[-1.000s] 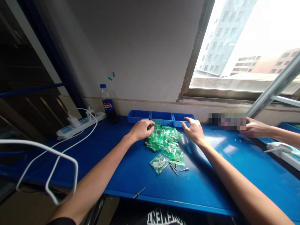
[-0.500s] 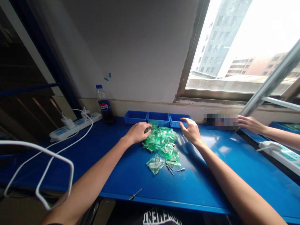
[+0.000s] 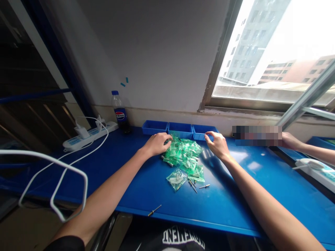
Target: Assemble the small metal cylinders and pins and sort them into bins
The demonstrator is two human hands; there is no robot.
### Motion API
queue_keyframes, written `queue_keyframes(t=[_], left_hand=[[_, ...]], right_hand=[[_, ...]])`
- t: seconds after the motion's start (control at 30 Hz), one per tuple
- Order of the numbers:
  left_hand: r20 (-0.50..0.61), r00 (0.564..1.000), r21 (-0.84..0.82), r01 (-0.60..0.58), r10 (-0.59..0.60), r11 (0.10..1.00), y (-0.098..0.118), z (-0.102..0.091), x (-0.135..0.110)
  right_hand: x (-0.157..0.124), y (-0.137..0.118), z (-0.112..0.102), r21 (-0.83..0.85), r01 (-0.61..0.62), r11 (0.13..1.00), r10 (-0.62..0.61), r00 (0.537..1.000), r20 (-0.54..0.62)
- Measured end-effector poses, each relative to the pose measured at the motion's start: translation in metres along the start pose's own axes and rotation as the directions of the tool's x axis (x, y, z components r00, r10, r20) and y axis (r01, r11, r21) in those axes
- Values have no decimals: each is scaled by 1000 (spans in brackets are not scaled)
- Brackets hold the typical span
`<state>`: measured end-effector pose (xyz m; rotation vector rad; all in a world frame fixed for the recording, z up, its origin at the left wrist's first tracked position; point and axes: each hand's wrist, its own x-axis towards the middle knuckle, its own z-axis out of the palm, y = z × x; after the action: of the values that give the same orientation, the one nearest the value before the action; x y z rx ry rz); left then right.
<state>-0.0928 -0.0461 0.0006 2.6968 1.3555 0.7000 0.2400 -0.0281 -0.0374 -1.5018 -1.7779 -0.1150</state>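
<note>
My left hand [image 3: 156, 144] reaches to the upper left edge of a heap of small green plastic bags [image 3: 183, 153]. Its fingers curl toward the thumb; whatever lies between them is too small to make out. On the heap's other side, my right hand [image 3: 218, 145] hovers in front of the right-hand blue bin [image 3: 205, 135]. The thumb and forefinger are curved and slightly apart, with nothing seen in them. A clear bag of metal pins and white pieces [image 3: 177, 179] lies at the near end. Loose rivets, one of them here [image 3: 204, 186], lie beside it.
Two more blue bins [image 3: 155, 128] stand along the wall. Left of them are a cola bottle [image 3: 121, 115] and a white power strip [image 3: 90, 136] with cables. A single rivet [image 3: 154, 210] lies by the table's front edge. Another person's hand [image 3: 291, 142] touches a blurred-out object at right.
My right forefinger and thumb have drawn closer together. My left hand stays at the heap, its fingers slightly shifted. The whole view has moved a little; the other person's hand has shifted at the blurred object.
</note>
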Motion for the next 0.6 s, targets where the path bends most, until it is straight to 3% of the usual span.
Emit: queue_keyframes(t=[0.23,0.43,0.6], left_hand=[[-160,987,59,-6,16,998,-10,12,2],[-96,995,87,9,0,996,-17,25,3],[-146,989,-4,-39,38,999,-11,9,3]], right_hand=[[1,4,-4,33,15,999,-17,999,48],[0,4,-9,35,46,998,-49,993,105],[1,-13,-24,-92,81,992,-79,997,16]])
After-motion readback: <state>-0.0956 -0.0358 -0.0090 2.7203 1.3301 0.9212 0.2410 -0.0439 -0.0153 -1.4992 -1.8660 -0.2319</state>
